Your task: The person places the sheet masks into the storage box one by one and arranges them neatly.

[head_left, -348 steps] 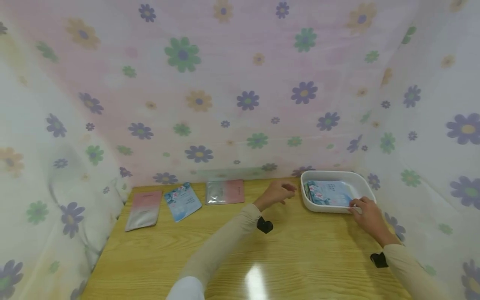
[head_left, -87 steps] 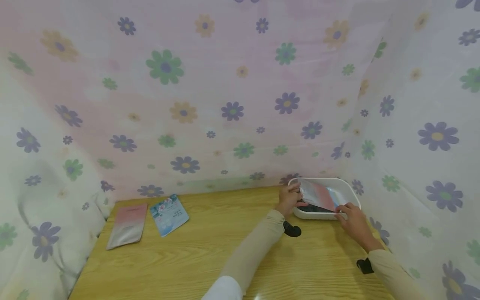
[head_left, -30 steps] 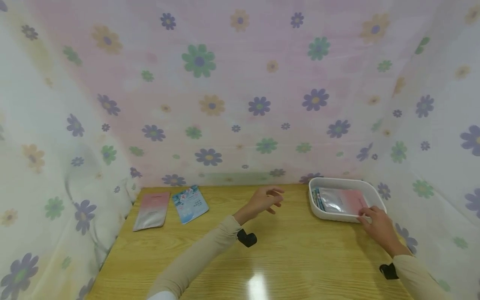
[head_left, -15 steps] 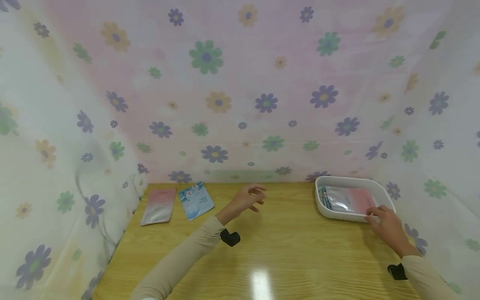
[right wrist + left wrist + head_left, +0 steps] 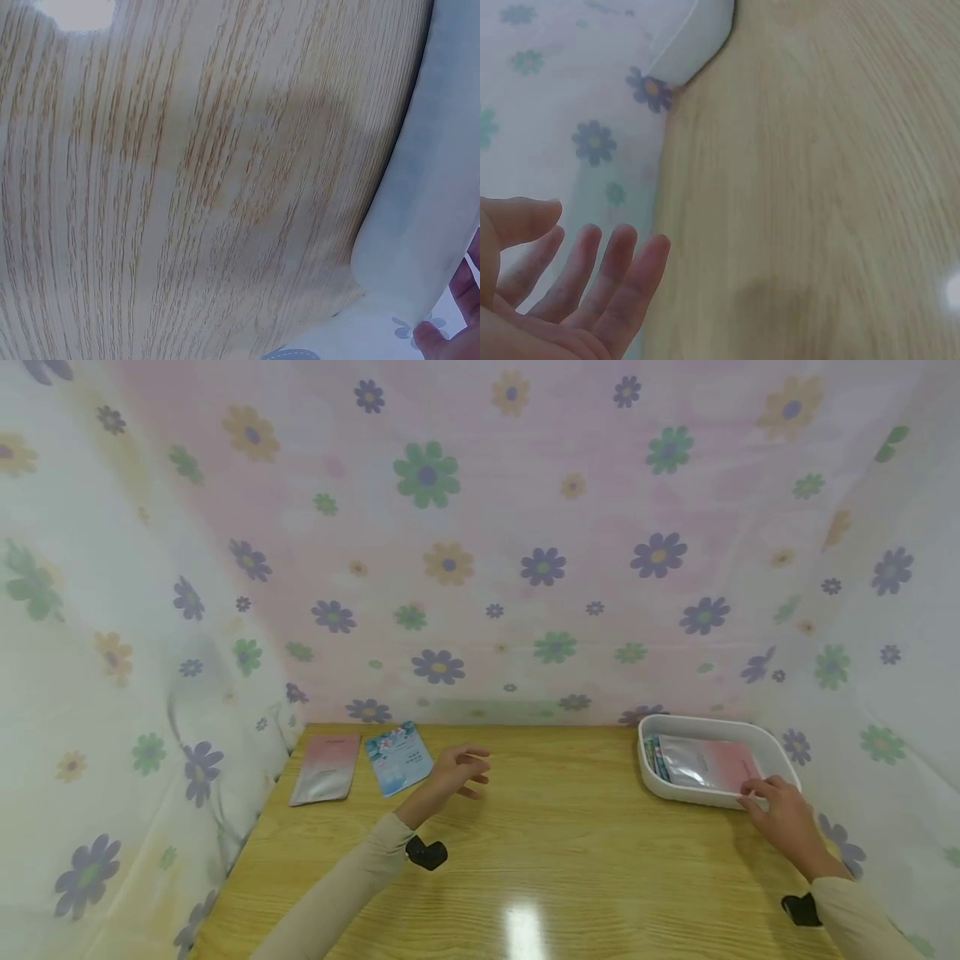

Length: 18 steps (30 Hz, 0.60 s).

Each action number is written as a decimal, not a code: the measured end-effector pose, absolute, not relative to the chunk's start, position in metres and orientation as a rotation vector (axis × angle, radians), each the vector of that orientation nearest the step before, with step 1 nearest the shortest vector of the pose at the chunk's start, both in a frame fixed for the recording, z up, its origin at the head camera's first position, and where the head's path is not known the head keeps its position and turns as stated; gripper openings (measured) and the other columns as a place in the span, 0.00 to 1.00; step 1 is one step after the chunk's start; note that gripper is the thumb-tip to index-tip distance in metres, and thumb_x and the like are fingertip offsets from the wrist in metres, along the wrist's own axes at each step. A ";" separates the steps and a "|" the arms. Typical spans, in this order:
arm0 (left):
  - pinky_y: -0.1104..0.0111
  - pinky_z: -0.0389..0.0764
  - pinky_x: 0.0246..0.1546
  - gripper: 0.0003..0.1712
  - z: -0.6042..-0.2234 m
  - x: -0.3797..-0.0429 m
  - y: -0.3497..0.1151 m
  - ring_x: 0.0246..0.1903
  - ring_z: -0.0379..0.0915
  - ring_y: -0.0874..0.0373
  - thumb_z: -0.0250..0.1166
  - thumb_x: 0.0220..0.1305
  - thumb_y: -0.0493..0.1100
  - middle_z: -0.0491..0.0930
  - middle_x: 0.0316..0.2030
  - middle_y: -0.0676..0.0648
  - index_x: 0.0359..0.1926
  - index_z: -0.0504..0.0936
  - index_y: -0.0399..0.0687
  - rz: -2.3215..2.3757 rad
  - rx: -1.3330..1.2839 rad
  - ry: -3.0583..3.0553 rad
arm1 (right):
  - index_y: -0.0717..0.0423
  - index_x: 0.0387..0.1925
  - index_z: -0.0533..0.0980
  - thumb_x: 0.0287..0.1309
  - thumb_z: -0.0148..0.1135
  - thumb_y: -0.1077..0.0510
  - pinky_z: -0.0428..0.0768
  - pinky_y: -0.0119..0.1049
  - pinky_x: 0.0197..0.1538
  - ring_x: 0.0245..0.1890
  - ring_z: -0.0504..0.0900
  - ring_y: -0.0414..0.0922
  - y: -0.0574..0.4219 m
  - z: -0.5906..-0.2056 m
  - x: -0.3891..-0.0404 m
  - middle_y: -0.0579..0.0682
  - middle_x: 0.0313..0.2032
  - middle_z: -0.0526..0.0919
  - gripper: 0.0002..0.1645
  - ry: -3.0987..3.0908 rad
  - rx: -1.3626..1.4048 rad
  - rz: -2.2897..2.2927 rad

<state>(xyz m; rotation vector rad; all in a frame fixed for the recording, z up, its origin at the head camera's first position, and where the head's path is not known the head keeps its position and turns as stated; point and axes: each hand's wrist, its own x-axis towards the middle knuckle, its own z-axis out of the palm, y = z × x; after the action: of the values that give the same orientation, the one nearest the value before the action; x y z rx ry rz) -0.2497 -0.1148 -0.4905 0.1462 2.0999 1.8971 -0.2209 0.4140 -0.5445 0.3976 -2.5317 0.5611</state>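
Observation:
My left hand [image 5: 452,773] is above the table, fingers loosely spread and holding nothing; the left wrist view shows its palm and relaxed fingers [image 5: 622,292]. Just left of it lies a blue floral sachet [image 5: 400,760], and further left a pink and silver sachet [image 5: 326,768]. At the back right stands a white plastic basket [image 5: 701,723]. My right hand [image 5: 783,818] grips its front right rim between thumb and fingers. Inside the basket, another pink and silver sachet [image 5: 708,763] lies flat on top, covering most of the floral sachets [image 5: 657,758] beneath.
The wood-grain table [image 5: 555,852] meets a flower-printed cloth [image 5: 517,635] at the back, and the cloth also hangs along both sides. Black bands [image 5: 426,853] are on the wrists. Light glares off the table near the front.
Earlier a pink and silver sachet at the table's back went into the basket, over the blue floral one. Since then my left hand has moved left, away from the basket; my right stays at its rim.

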 end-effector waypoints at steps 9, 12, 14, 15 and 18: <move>0.44 0.78 0.42 0.19 -0.512 -0.240 -0.154 0.47 0.73 0.34 0.57 0.68 0.38 0.74 0.50 0.34 0.58 0.73 0.38 1.951 -0.055 2.155 | 0.60 0.26 0.77 0.38 0.70 0.71 0.67 0.44 0.23 0.25 0.72 0.56 0.413 -0.544 -0.221 0.58 0.26 0.75 0.11 -2.534 0.403 0.563; 0.45 0.78 0.43 0.21 -0.519 -0.238 -0.165 0.47 0.73 0.33 0.57 0.67 0.38 0.73 0.51 0.31 0.59 0.71 0.34 1.983 -0.146 2.163 | 0.59 0.26 0.77 0.38 0.70 0.71 0.66 0.44 0.24 0.25 0.72 0.56 0.414 -0.544 -0.221 0.58 0.26 0.75 0.11 -2.541 0.392 0.561; 0.46 0.79 0.42 0.22 -0.523 -0.236 -0.174 0.47 0.73 0.33 0.57 0.67 0.37 0.72 0.52 0.29 0.59 0.70 0.32 1.998 -0.199 2.184 | 0.60 0.26 0.77 0.38 0.70 0.71 0.66 0.44 0.24 0.26 0.72 0.56 0.414 -0.544 -0.221 0.59 0.26 0.75 0.11 -2.546 0.389 0.559; 0.47 0.80 0.41 0.22 -0.525 -0.236 -0.178 0.47 0.73 0.34 0.58 0.67 0.37 0.73 0.52 0.29 0.59 0.70 0.31 2.001 -0.229 2.199 | 0.60 0.26 0.77 0.39 0.70 0.71 0.66 0.45 0.24 0.26 0.72 0.56 0.414 -0.545 -0.222 0.59 0.26 0.75 0.11 -2.550 0.385 0.556; 0.49 0.81 0.39 0.21 -0.530 -0.237 -0.192 0.47 0.74 0.34 0.58 0.66 0.36 0.74 0.51 0.30 0.58 0.71 0.31 2.023 -0.329 2.231 | 0.60 0.27 0.77 0.39 0.70 0.71 0.67 0.45 0.24 0.26 0.72 0.57 0.414 -0.546 -0.222 0.60 0.27 0.75 0.11 -2.558 0.378 0.557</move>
<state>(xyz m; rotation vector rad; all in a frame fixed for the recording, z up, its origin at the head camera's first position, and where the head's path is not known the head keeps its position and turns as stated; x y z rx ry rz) -0.2367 -0.1919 -0.5305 -0.3290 2.2308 2.0230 -0.2217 0.4140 -0.5459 0.3775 -2.5585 0.5574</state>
